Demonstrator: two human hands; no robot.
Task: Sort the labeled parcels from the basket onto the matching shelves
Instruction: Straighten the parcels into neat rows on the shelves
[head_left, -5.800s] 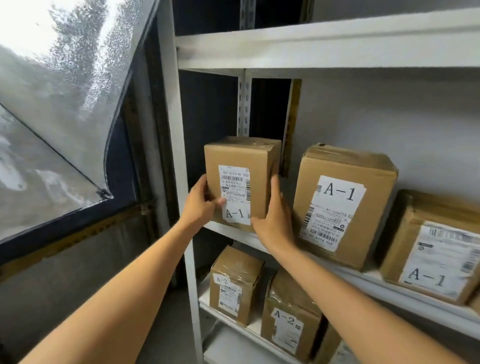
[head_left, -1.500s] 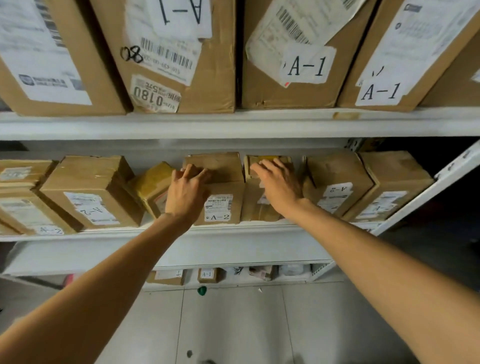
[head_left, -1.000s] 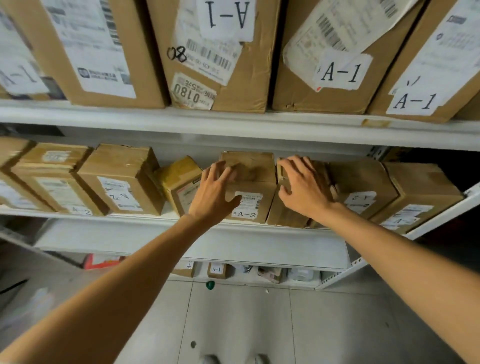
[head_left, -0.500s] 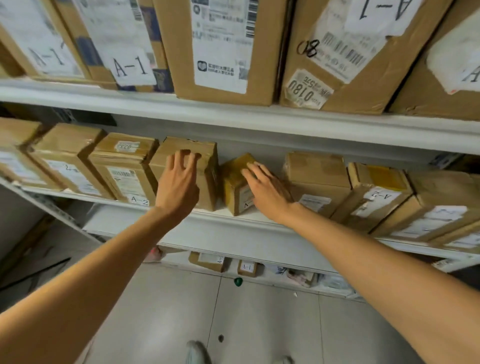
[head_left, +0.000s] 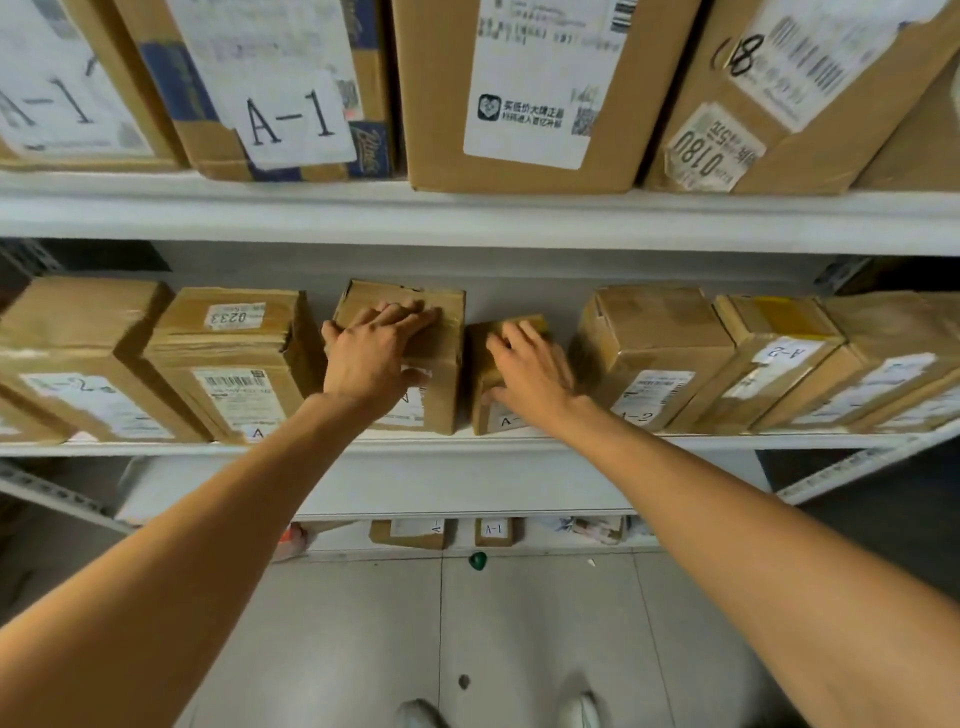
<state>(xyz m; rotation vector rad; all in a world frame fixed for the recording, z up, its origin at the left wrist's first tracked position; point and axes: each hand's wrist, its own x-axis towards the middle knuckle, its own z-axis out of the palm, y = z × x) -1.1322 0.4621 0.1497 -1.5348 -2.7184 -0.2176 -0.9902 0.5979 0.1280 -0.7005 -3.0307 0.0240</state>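
Turned squarer, small parcel gripped by right hand; left hand grips tall parcel.

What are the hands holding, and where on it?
Two parcels standing on the shelf. The left hand grips the taller box by its top front edge; the right hand grips the small box likewise.
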